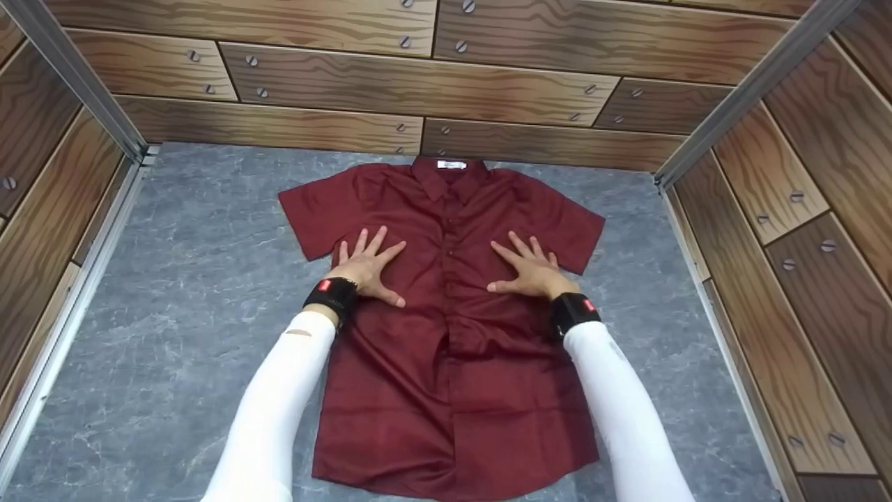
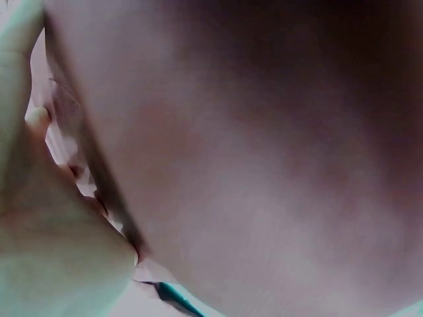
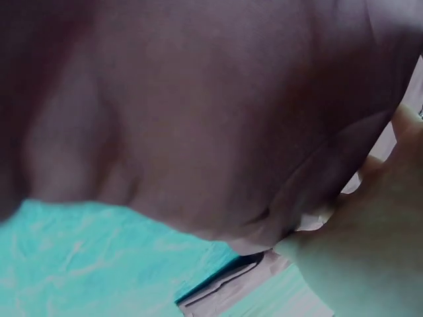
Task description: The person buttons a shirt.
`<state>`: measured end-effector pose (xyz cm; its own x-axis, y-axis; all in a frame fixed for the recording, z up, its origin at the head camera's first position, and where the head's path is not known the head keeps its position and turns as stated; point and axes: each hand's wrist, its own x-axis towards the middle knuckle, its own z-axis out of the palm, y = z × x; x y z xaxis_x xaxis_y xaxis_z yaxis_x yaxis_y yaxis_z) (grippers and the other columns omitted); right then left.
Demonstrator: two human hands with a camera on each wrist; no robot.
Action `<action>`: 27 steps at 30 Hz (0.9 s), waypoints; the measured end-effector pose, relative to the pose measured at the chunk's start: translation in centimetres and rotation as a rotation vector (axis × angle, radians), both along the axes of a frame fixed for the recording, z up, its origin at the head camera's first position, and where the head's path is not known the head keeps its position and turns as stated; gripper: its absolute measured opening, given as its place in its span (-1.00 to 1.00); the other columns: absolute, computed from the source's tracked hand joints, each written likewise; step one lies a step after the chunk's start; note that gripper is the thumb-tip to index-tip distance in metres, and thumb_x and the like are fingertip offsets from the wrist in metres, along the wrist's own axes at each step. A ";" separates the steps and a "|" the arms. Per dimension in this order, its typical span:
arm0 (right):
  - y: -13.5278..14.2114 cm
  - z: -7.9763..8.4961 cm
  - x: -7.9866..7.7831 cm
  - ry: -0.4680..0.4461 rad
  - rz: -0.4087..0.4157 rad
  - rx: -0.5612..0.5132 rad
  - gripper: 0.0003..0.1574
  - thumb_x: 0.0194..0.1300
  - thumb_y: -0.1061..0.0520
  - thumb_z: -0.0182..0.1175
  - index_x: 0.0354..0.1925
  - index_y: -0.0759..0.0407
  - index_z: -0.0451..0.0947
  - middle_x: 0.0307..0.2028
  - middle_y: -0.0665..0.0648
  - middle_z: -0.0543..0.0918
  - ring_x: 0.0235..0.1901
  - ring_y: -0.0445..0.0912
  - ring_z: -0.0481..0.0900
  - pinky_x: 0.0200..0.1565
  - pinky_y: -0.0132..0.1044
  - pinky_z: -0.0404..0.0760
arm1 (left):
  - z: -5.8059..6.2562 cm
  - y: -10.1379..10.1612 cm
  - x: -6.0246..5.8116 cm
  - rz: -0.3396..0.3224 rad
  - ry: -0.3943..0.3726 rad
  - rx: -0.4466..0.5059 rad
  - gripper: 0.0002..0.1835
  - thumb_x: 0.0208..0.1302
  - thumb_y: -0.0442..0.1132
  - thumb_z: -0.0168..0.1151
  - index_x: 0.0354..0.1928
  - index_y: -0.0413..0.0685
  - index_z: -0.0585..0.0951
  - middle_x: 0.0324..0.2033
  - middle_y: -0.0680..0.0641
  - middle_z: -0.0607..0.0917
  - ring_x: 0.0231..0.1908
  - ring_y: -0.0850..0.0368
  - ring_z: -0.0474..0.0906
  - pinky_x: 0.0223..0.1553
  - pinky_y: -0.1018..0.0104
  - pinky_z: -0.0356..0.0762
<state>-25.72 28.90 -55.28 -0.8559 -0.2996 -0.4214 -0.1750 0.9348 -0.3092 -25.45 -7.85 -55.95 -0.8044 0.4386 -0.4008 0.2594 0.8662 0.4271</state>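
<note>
Maroon shirt point(image 1: 431, 328) lies face up on the grey desk point(image 1: 209, 279), hem point(image 1: 380, 482) nearest me. Across its chest, left hand point(image 1: 368, 268) and right hand point(image 1: 531, 274) rest with fingers spread wide, apparently smoothing; the next move probably calls for light, even pressure. Farthest, the white collar label point(image 1: 451, 165) is unreadable.

The shirt point(image 1: 425, 335) lies on the surface point(image 1: 188, 300), wall point(image 1: 411, 84) behind.
</note>
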 end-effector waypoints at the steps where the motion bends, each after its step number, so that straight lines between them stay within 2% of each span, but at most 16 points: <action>1: 0.0 0.0 -0.1 -0.003 -0.002 0.002 0.27 0.24 -0.53 0.26 0.67 -0.26 -0.10 0.67 0.14 -0.31 0.59 0.31 -0.45 0.42 0.47 -0.28 | -0.1 0.0 -0.1 0.000 -0.001 0.000 0.31 -0.01 0.32 0.57 0.67 0.34 -0.04 0.65 -0.08 -0.38 0.58 -0.23 -0.58 0.43 -0.41 -0.53; 6: -0.1 0.2 -0.6 -0.009 -0.004 0.014 0.26 0.25 -0.51 0.28 0.67 -0.26 -0.09 0.67 0.14 -0.28 0.59 0.32 -0.42 0.42 0.46 -0.23 | 0.1 0.3 -0.3 0.008 0.011 -0.018 0.28 0.01 0.29 0.57 0.67 0.33 -0.02 0.65 -0.10 -0.36 0.58 -0.24 -0.56 0.45 -0.40 -0.49; 9: -0.6 0.9 -0.6 -0.021 0.002 0.047 0.22 0.29 -0.45 0.29 0.67 -0.21 -0.06 0.66 0.18 -0.24 0.58 0.36 -0.39 0.41 0.48 -0.19 | 0.7 0.7 0.0 0.017 0.053 -0.034 0.26 0.00 0.26 0.59 0.67 0.25 0.05 0.64 -0.19 -0.35 0.57 -0.31 -0.55 0.44 -0.44 -0.45; 12: -1.7 2.3 0.0 0.004 0.013 0.088 0.10 0.36 -0.33 0.29 0.65 -0.10 0.05 0.65 0.26 -0.12 0.57 0.40 -0.29 0.40 0.50 -0.11 | 1.3 1.6 0.6 0.021 0.160 0.001 0.13 0.03 0.16 0.61 0.61 0.09 0.24 0.63 -0.28 -0.25 0.57 -0.38 -0.47 0.42 -0.48 -0.38; 14: -2.9 3.3 0.8 0.065 0.020 0.089 -0.04 0.40 -0.24 0.29 0.59 0.00 0.21 0.59 0.30 0.10 0.56 0.38 -0.06 0.39 0.44 0.06 | 1.7 2.5 1.2 0.017 0.262 0.065 -0.08 0.09 0.06 0.58 0.48 -0.04 0.43 0.60 -0.32 -0.01 0.58 -0.39 -0.26 0.43 -0.47 -0.22; 17: -5.1 4.0 1.9 0.201 0.026 0.042 -0.35 0.43 -0.14 0.28 0.35 0.10 0.53 0.31 0.27 0.54 0.33 0.27 0.44 0.24 0.28 0.42 | 2.1 4.0 2.0 -0.009 0.415 0.185 -0.53 0.20 -0.12 0.50 0.13 -0.13 0.69 0.32 -0.31 0.48 0.39 -0.34 0.31 0.33 -0.32 0.26; 19: -6.6 3.9 2.7 0.283 0.021 -0.011 -0.56 0.43 -0.11 0.29 0.12 0.12 0.66 0.04 0.20 0.70 0.07 0.19 0.64 0.06 0.18 0.57 | 1.9 5.0 2.4 -0.036 0.479 0.244 -0.77 0.26 -0.21 0.44 -0.08 -0.14 0.76 0.05 -0.24 0.64 0.13 -0.27 0.54 0.15 -0.19 0.48; 21: -7.9 3.3 3.4 0.341 0.004 -0.062 -0.70 0.43 -0.08 0.30 -0.11 0.10 0.70 -0.19 0.13 0.73 -0.14 0.16 0.70 -0.11 0.14 0.62 | 1.5 6.0 2.7 -0.061 0.511 0.277 -0.89 0.27 -0.28 0.40 -0.20 -0.13 0.79 -0.12 -0.20 0.68 -0.06 -0.22 0.60 -0.01 -0.11 0.56; 22: -8.4 2.9 3.6 0.363 -0.008 -0.082 -0.73 0.42 -0.08 0.30 -0.20 0.09 0.70 -0.27 0.10 0.72 -0.22 0.15 0.70 -0.17 0.13 0.63 | 1.3 6.4 2.9 -0.064 0.516 0.288 -0.91 0.27 -0.29 0.40 -0.23 -0.12 0.80 -0.15 -0.19 0.68 -0.09 -0.21 0.60 -0.04 -0.09 0.58; 27: -10.1 1.1 4.4 0.391 -0.102 -0.126 -0.63 0.41 -0.14 0.32 -0.46 0.02 0.58 -0.48 0.02 0.61 -0.43 0.07 0.64 -0.35 0.03 0.61 | -0.4 7.9 3.4 -0.012 0.471 0.306 -0.90 0.26 -0.30 0.42 -0.21 -0.11 0.81 -0.11 -0.19 0.67 -0.08 -0.19 0.58 -0.04 -0.07 0.58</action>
<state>-21.32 18.82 -54.21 -0.9721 -0.2332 -0.0251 -0.2099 0.9127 -0.3506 -22.09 0.02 -56.32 -0.8601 0.4882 0.1477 0.4917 0.7167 0.4945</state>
